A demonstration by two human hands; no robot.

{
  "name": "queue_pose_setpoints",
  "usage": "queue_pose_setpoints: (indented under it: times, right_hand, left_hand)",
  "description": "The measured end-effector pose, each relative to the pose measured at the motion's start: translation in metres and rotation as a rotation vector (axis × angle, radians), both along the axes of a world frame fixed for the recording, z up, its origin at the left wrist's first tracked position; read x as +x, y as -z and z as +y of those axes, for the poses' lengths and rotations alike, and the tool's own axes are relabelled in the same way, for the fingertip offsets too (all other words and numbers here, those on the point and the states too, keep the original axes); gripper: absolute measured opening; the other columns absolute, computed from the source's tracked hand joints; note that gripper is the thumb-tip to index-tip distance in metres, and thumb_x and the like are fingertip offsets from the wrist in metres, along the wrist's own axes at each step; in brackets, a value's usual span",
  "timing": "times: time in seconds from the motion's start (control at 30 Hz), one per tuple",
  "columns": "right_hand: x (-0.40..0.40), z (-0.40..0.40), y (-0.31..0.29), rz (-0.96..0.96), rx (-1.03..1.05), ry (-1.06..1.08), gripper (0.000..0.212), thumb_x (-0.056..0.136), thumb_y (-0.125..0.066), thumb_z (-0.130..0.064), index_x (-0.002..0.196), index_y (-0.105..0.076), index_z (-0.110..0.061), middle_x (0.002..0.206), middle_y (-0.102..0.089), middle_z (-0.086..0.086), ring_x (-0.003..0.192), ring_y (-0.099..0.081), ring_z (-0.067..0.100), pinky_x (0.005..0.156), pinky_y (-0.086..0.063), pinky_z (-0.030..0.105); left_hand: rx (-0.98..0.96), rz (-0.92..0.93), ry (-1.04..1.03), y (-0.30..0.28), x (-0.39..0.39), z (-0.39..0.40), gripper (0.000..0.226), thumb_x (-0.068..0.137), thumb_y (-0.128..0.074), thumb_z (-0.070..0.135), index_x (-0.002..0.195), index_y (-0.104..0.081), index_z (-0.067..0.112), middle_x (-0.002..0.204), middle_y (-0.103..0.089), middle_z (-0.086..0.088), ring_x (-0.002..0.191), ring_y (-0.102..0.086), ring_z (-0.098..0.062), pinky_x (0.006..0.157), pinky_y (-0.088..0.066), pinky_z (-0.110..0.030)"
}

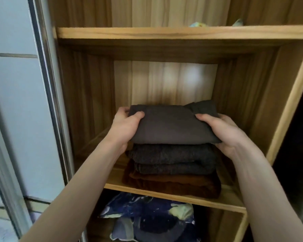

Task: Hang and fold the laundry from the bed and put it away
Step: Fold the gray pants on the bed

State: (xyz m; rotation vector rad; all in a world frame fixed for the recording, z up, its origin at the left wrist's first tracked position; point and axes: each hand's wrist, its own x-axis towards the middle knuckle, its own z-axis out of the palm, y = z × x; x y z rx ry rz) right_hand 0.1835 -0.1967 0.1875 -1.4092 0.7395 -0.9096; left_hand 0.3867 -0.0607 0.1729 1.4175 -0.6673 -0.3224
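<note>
A folded dark grey garment [173, 124] sits at the top of a stack inside the middle compartment of a wooden wardrobe. My left hand [125, 127] grips its left edge, thumb on top and fingers underneath. My right hand [224, 132] grips its right edge the same way. Under it lie a folded charcoal knit [173, 158] and a folded brown fleece [171, 183], which rests on the shelf board [164, 193].
An upper shelf [164, 33] closes the compartment overhead. The compartment below holds a crumpled blue patterned fabric [150, 217]. A pale sliding door with a metal frame [47, 84] stands at the left. A dark opening lies to the right of the wardrobe side panel [290, 102].
</note>
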Motion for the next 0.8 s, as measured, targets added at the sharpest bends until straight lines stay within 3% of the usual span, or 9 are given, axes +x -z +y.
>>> queue_pose_setpoints:
  times: [0.1, 0.13, 0.17, 0.23, 0.3, 0.37, 0.5, 0.67, 0.8]
  right_hand:
    - [0.004, -0.01, 0.004, 0.161, -0.155, 0.116, 0.058, 0.094, -0.076, -0.035, 0.144, -0.055, -0.014, 0.123, -0.07, 0.005, 0.107, -0.069, 0.022, 0.086, -0.057, 0.032]
    - [0.004, -0.013, 0.005, 0.255, -0.245, 0.171, 0.064, 0.095, -0.074, -0.04, 0.149, -0.051, -0.015, 0.132, -0.066, 0.006, 0.116, -0.065, 0.025, 0.096, -0.054, 0.036]
    - [0.003, -0.016, 0.006, 0.375, -0.353, 0.23, 0.072, 0.095, -0.071, -0.045, 0.155, -0.044, -0.016, 0.143, -0.059, 0.008, 0.126, -0.06, 0.029, 0.105, -0.05, 0.04]
    - [-0.002, -0.014, 0.009, 0.619, -0.602, 0.39, 0.082, 0.097, -0.065, -0.05, 0.163, -0.028, -0.018, 0.159, -0.04, 0.013, 0.142, -0.043, 0.037, 0.117, -0.038, 0.048]
    - [-0.004, -0.009, 0.013, 0.643, -0.907, 0.453, 0.073, 0.102, -0.056, -0.05, 0.163, -0.03, -0.018, 0.164, -0.035, 0.011, 0.149, -0.034, 0.035, 0.12, -0.031, 0.05]
    - [-0.003, -0.01, 0.017, 0.637, -1.094, 0.287, 0.063, 0.106, -0.043, -0.054, 0.157, -0.044, -0.017, 0.163, -0.042, 0.008, 0.153, -0.032, 0.026, 0.125, -0.027, 0.044]
    - [-0.003, -0.009, 0.024, 0.674, -0.882, 0.028, 0.053, 0.108, -0.037, -0.054, 0.156, -0.045, -0.033, 0.166, -0.034, -0.01, 0.155, -0.025, 0.01, 0.125, -0.016, 0.029]
    - [-0.002, -0.013, 0.028, 0.613, -0.869, 0.045, 0.051, 0.108, -0.038, -0.051, 0.155, -0.048, -0.033, 0.166, -0.036, -0.011, 0.154, -0.028, 0.011, 0.122, -0.016, 0.025]
    - [-0.002, -0.012, 0.032, 0.522, -0.964, 0.123, 0.053, 0.108, -0.038, -0.052, 0.151, -0.055, -0.026, 0.158, -0.049, -0.004, 0.147, -0.042, 0.017, 0.121, -0.03, 0.031]
  left_hand:
    - [0.073, -0.081, 0.005, 0.009, 0.002, -0.011, 0.05, 0.104, -0.063, 0.025, 0.148, -0.045, 0.013, 0.112, -0.059, 0.008, 0.092, -0.057, -0.004, 0.062, -0.046, -0.008]
    - [0.097, -0.107, 0.004, 0.012, 0.001, -0.013, 0.05, 0.105, -0.062, 0.026, 0.149, -0.044, 0.013, 0.115, -0.059, 0.007, 0.095, -0.057, -0.005, 0.067, -0.047, -0.007]
    - [0.116, -0.135, 0.002, 0.015, 0.002, -0.015, 0.053, 0.104, -0.062, 0.028, 0.151, -0.042, 0.013, 0.124, -0.059, 0.003, 0.105, -0.059, -0.01, 0.08, -0.05, -0.011]
    - [0.168, -0.205, 0.0, 0.018, 0.005, -0.018, 0.064, 0.1, -0.063, 0.04, 0.155, -0.038, 0.018, 0.148, -0.05, -0.006, 0.131, -0.052, -0.023, 0.111, -0.046, -0.034]
    - [0.275, -0.351, -0.044, 0.019, 0.009, -0.016, 0.068, 0.1, -0.059, 0.044, 0.159, -0.033, 0.022, 0.159, -0.035, -0.008, 0.147, -0.035, -0.029, 0.124, -0.031, -0.045]
    - [0.301, -0.528, -0.056, 0.017, 0.011, -0.013, 0.059, 0.105, -0.055, 0.035, 0.16, -0.037, 0.019, 0.162, -0.031, -0.006, 0.151, -0.031, -0.026, 0.125, -0.026, -0.038]
    - [0.366, -0.664, 0.027, 0.017, 0.01, -0.013, 0.049, 0.108, -0.047, 0.037, 0.155, -0.05, 0.023, 0.16, -0.045, 0.004, 0.147, -0.04, -0.018, 0.116, -0.028, -0.026]
    - [0.413, -0.763, 0.022, 0.024, 0.006, -0.012, 0.053, 0.108, -0.043, 0.041, 0.158, -0.045, 0.022, 0.163, -0.041, 0.005, 0.149, -0.038, -0.018, 0.122, -0.031, -0.036]
    - [0.409, -0.86, -0.066, 0.023, 0.003, -0.004, 0.05, 0.107, -0.047, 0.039, 0.152, -0.052, 0.02, 0.148, -0.056, -0.003, 0.137, -0.05, -0.023, 0.114, -0.041, -0.039]
